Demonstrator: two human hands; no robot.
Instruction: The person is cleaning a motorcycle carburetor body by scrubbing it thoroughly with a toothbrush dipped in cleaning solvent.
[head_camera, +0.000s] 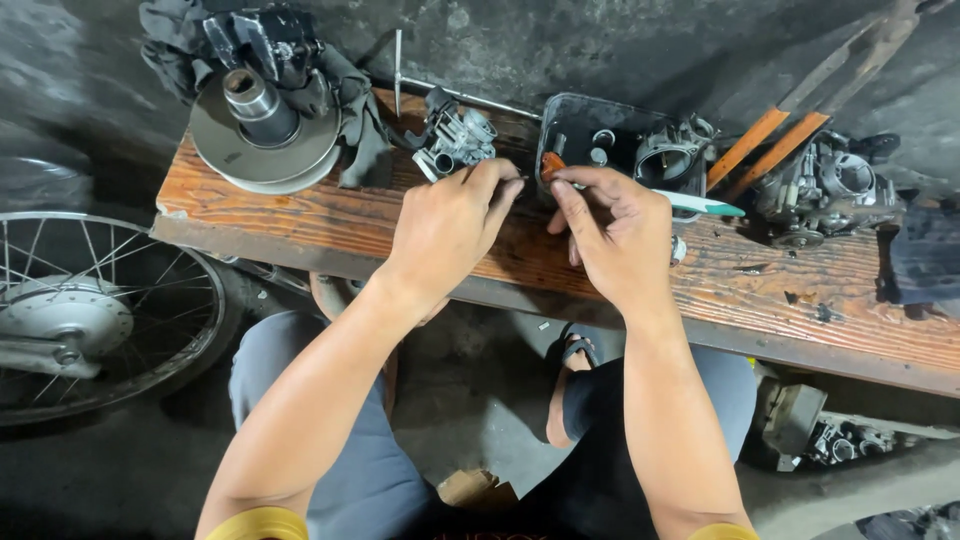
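Motorcycle repair workshop. Worn wooden bench (300, 215) on stained concrete floor (120, 470). On the bench: carburetors (455, 140), a clutch pulley (262, 130) on a greasy rag (355, 110). Left of the bench, below: spoked wheel (90, 310).

Carburetor (455, 140) on bench (300, 215), left of tray (580, 120).

I reach both forearms forward; my left hand (447, 232) and right hand (612, 232) meet fingertip to fingertip, fingers curled in a pinch.

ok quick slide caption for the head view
Both hands pinch a small orange part over a wooden bench.
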